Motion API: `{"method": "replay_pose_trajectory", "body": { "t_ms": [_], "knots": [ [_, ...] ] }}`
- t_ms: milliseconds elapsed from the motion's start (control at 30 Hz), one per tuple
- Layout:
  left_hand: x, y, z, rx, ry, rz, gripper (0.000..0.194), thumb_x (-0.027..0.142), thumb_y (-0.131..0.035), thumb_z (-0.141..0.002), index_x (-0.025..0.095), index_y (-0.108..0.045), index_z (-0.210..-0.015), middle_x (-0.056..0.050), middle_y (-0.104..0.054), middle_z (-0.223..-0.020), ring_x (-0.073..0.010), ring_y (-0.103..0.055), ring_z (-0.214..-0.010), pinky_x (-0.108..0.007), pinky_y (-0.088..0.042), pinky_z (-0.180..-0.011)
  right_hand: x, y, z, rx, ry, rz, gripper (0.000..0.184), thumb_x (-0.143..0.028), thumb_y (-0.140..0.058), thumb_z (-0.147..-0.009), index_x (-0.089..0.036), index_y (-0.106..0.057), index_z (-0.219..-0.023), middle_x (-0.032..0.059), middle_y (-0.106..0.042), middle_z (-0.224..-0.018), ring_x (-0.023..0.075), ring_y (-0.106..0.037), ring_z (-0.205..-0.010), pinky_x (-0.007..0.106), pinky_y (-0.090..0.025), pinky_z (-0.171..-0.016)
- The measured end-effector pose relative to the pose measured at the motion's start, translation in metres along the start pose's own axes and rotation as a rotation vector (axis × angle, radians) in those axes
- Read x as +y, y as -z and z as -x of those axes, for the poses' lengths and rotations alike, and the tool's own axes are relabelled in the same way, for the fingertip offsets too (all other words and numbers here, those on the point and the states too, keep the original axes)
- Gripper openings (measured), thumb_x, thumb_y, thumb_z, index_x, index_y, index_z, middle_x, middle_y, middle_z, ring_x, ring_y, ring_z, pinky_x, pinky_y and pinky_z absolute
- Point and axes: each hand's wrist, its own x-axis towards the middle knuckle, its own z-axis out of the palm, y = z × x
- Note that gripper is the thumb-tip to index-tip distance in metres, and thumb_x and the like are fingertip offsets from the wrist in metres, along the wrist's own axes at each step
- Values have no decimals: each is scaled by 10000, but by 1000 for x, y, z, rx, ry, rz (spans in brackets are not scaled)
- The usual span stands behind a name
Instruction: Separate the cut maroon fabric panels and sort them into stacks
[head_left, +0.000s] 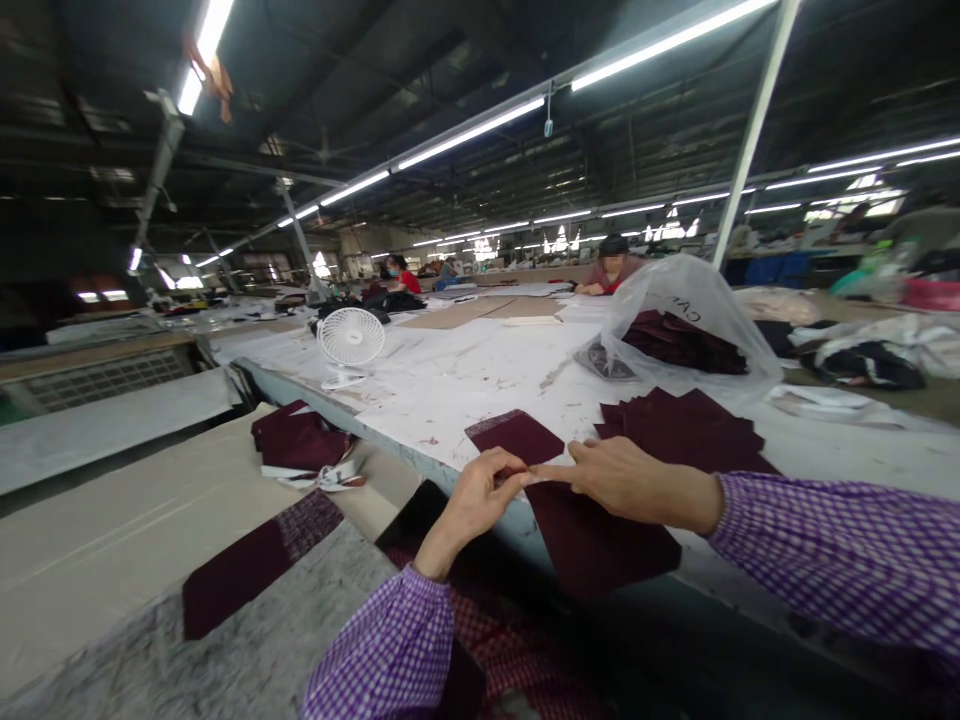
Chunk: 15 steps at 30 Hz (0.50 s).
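Note:
A maroon fabric piece (600, 545) hangs over the table's front edge below my hands. My left hand (476, 495) is closed, thumb and forefinger pinched at the piece's upper left corner. Touching those fingertips is the stretched forefinger of my right hand (626, 480), whose other fingers curl at the fabric's top edge. What lies between the fingertips is too small to make out. Just behind, another maroon piece (521, 437) with a speckled grey end lies flat on the table. Right of it spreads a pile of maroon pieces (675, 425), partly behind my right hand.
A clear plastic bag (757, 345) with dark maroon pieces stands behind the pile. A white fan (351, 337) is on the white table (450, 385). At left, a speckled-end maroon piece (255, 570) lies on a grey surface, near a maroon bundle (300, 437). A person (611, 270) leans over the far side.

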Motion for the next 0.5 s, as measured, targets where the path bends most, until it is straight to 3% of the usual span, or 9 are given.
{"method": "replay_pose_trajectory", "body": {
  "t_ms": [133,267,400,500],
  "knots": [
    [8,-2,1,17,9,-71,176,335,-595,-819,168,-650,-827,-28,-586,-814,-156,-544,-792,-261,-434,-705,13,-5,4,-36,-149,-341,276,-282,-559,-849,-191,-591,-1107,69,-644,-921,194,-574,-832,306,-407,-751],
    [14,-5,-1,20,19,-105,194,359,-603,-812,190,-666,-884,-28,-591,-835,-164,-545,-818,-276,-438,-735,13,-6,1,-2,-138,-474,79,-255,-623,-793,-185,-620,-829,20,-642,-790,187,-538,-844,307,-388,-788],
    [17,-17,-3,36,82,-91,277,266,-651,-764,207,-635,-1034,-18,-622,-856,-165,-559,-811,-288,-448,-743,8,2,0,23,-134,-628,145,-287,-582,-827,-167,-642,-885,37,-654,-834,169,-560,-809,279,-405,-739],
    [14,-25,-1,41,94,-67,166,175,-581,-788,203,-657,-932,-9,-626,-807,-158,-564,-780,-288,-442,-741,32,10,13,-19,-91,-798,270,-350,-487,-883,-169,-647,-1003,41,-674,-918,159,-594,-819,261,-426,-736]
  ]
}}
